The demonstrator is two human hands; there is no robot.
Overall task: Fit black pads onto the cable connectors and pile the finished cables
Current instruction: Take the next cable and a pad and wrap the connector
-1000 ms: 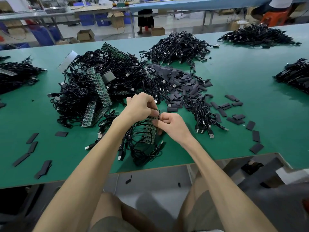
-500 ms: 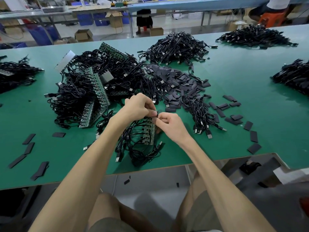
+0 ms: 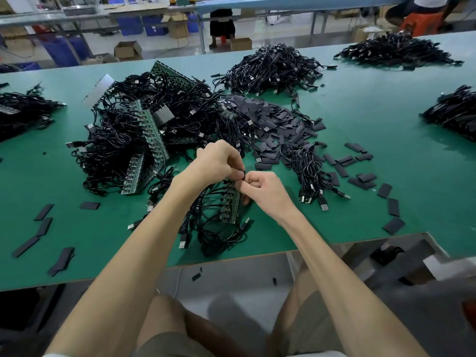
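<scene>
Our left hand and right hand pinched the top of the connector strip over the worktop.

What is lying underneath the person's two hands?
A green circuit strip with black cables attached lies on the green table. The left hand and right hand pinch its top end; the fingers cover whatever is being fitted there.

We sit at a wide green-topped work table with a thin wooden front edge. Beyond it we see a pale grey floor, open brown cardboard boxes, blue plastic crates, a long blue-topped bench on grey metal legs and an orange plastic stool. The light falls evenly.
</scene>
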